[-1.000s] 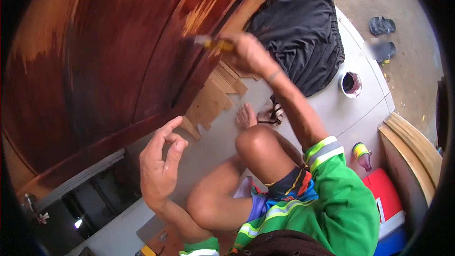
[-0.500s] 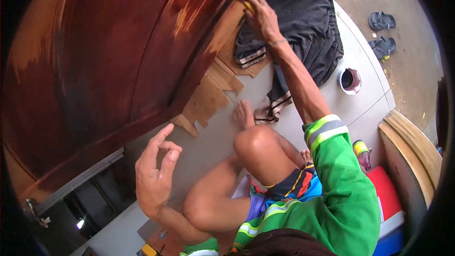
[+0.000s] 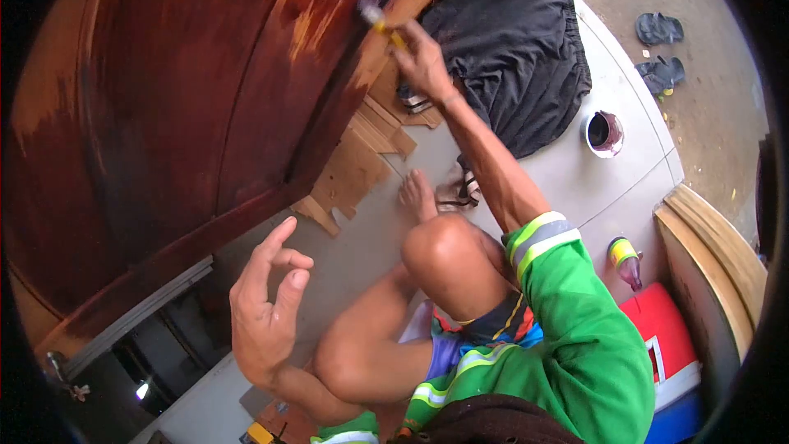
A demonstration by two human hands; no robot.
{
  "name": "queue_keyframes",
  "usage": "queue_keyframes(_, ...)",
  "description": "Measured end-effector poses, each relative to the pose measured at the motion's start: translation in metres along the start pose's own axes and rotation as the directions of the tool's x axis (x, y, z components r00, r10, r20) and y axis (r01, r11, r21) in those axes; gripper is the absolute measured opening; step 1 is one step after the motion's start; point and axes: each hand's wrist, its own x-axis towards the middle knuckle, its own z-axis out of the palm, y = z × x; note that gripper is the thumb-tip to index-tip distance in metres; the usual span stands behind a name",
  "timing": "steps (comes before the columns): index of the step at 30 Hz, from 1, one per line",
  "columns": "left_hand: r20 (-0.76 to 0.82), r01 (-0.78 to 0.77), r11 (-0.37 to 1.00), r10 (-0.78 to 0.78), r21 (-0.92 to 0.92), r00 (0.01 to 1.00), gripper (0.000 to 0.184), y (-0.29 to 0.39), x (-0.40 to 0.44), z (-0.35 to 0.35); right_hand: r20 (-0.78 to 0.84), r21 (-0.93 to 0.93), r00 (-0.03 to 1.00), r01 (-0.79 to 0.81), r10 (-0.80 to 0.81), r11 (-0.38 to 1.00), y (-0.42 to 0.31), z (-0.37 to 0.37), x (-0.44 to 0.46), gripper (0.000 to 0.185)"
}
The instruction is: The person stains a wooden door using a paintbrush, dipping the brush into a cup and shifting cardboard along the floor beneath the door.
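My right hand (image 3: 423, 62) is wrapped round the yellow handle of a paintbrush (image 3: 380, 23). The bristles, blurred, are at the panel edge of a dark red-brown wooden door (image 3: 173, 107), near its upper right. Lighter streaks of wood (image 3: 308, 20) show just left of the brush. My left hand (image 3: 267, 304) is raised over my bent knee with nothing in it, its fingers curled and apart.
Black clothing (image 3: 514, 49) lies on the floor beside torn cardboard (image 3: 353, 173). Right of these are a paint pot (image 3: 604, 134), a bottle (image 3: 626, 263), a red-lidded cooler (image 3: 664, 333), a curved wooden piece (image 3: 711, 255) and sandals (image 3: 659, 29).
The brush in my right hand went up to the panel's top corner, then came back down and left along its edge. My left hand has hardly moved.
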Motion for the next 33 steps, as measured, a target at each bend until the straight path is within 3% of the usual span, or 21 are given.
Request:
queue_keyframes(2, 0.007, -0.018, 1.0, 0.018, -0.004, 1.0, 0.045, 0.002, 0.002, 0.001, 0.265, -0.084, 0.964, 0.03, -0.006, 0.996, -0.016, 0.002, -0.031, 0.033)
queue_keyframes(4, 0.012, -0.027, 1.0, 0.027, -0.005, 1.0, 0.046, 0.003, 0.003, 0.001, 0.56, -0.131, 0.828, 0.048, 0.034, 0.99, -0.031, -0.005, -0.035, 0.036)
queue_keyframes(6, 0.014, -0.022, 1.0, 0.022, -0.001, 1.0, 0.046, 0.001, 0.003, 0.001, 0.638, -0.124, 0.77, 0.125, -0.018, 0.984, -0.028, -0.029, -0.001, 0.037)
queue_keyframes(7, 0.005, -0.003, 1.0, 0.003, -0.001, 1.0, 0.046, -0.002, 0.001, 0.0, 0.558, -0.145, 0.828, 0.167, -0.059, 0.975, -0.018, -0.038, 0.023, 0.036)
queue_keyframes(8, -0.003, 0.016, 1.0, -0.016, -0.006, 1.0, 0.046, -0.006, -0.001, -0.001, 0.455, -0.347, 0.868, -0.033, 0.199, 0.937, -0.008, -0.053, 0.051, 0.043)
queue_keyframes(9, -0.008, 0.035, 0.999, -0.035, -0.014, 0.999, 0.046, -0.009, -0.003, -0.001, 0.425, -0.258, 0.893, -0.038, 0.149, 0.965, -0.001, -0.074, 0.077, 0.043)
queue_keyframes(10, -0.006, 0.051, 0.998, -0.051, -0.021, 0.999, 0.047, -0.01, -0.004, 0.0, 0.361, -0.25, 0.93, 0.164, -0.065, 0.954, -0.001, -0.095, 0.094, 0.04)
queue_keyframes(12, -0.004, 0.083, 0.996, -0.083, -0.034, 0.997, 0.047, -0.01, -0.005, -0.002, 0.194, -0.277, 0.98, 0.006, 0.049, 0.961, 0.001, -0.118, 0.108, 0.033)
queue_keyframes(14, 0.005, 0.081, 0.996, -0.081, -0.036, 0.997, 0.047, -0.01, -0.005, -0.005, 0.176, -0.321, 0.984, 0.083, -0.026, 0.943, -0.004, -0.12, 0.095, 0.033)
queue_keyframes(17, 0.0, 0.034, 0.999, -0.034, -0.032, 0.999, 0.047, -0.01, -0.003, -0.003, -0.108, -0.163, 0.99, -0.112, 0.095, 0.98, -0.007, -0.075, 0.051, 0.032)
queue_keyframes(18, -0.003, 0.01, 1.0, -0.01, -0.029, 1.0, 0.047, -0.009, -0.002, -0.003, -0.19, -0.148, 0.982, -0.011, -0.018, 0.989, -0.01, -0.051, 0.032, 0.03)
queue_keyframes(19, 0.007, 0.01, 1.0, -0.01, -0.03, 1.0, 0.047, -0.007, 0.001, -0.002, -0.089, -0.224, 0.991, 0.078, -0.101, 0.972, -0.011, -0.034, 0.017, 0.032)
queue_keyframes(20, 0.014, 0.011, 0.999, -0.011, -0.031, 1.0, 0.047, -0.004, 0.002, -0.001, 0.04, -0.156, 0.995, 0.094, -0.089, 0.983, -0.005, -0.018, 0.001, 0.034)
queue_keyframes(22, 0.022, 0.032, 0.999, -0.032, -0.031, 0.999, 0.048, -0.002, 0.003, -0.003, 0.201, -0.151, 0.961, -0.163, 0.192, 0.975, -0.036, -0.018, -0.014, 0.034)
queue_keyframes(24, 0.024, 0.073, 0.997, -0.072, -0.031, 0.997, 0.048, -0.003, 0.002, -0.003, 0.004, -0.146, 0.994, -0.105, 0.107, 0.984, -0.046, -0.041, -0.013, 0.033)
queue_keyframes(25, 0.002, 0.066, 0.997, -0.066, -0.038, 0.998, 0.048, -0.006, -0.001, -0.004, -0.082, -0.028, 0.964, -0.256, 0.253, 0.966, -0.047, -0.049, -0.006, 0.033)
queue_keyframes(26, -0.023, 0.054, 0.997, -0.056, -0.045, 0.998, 0.048, -0.014, -0.004, -0.006, -0.149, -0.041, 0.922, -0.368, 0.359, 0.929, -0.048, -0.058, 0.002, 0.034)
queue_keyframes(28, -0.043, 0.043, 0.998, -0.045, -0.047, 0.998, 0.048, -0.017, -0.005, -0.006, -0.203, -0.144, 0.893, -0.433, 0.402, 0.89, -0.052, -0.059, 0.019, 0.036)
queue_keyframes(31, -0.029, 0.064, 0.997, -0.065, -0.042, 0.997, 0.049, -0.011, -0.008, -0.006, -0.2, -0.223, 0.936, -0.332, 0.29, 0.917, -0.052, -0.036, 0.054, 0.038)
queue_keyframes(33, -0.017, 0.089, 0.994, -0.09, -0.059, 0.996, 0.049, -0.006, -0.008, -0.004, -0.159, -0.208, 0.97, -0.214, 0.183, 0.954, -0.089, -0.018, 0.065, 0.039)
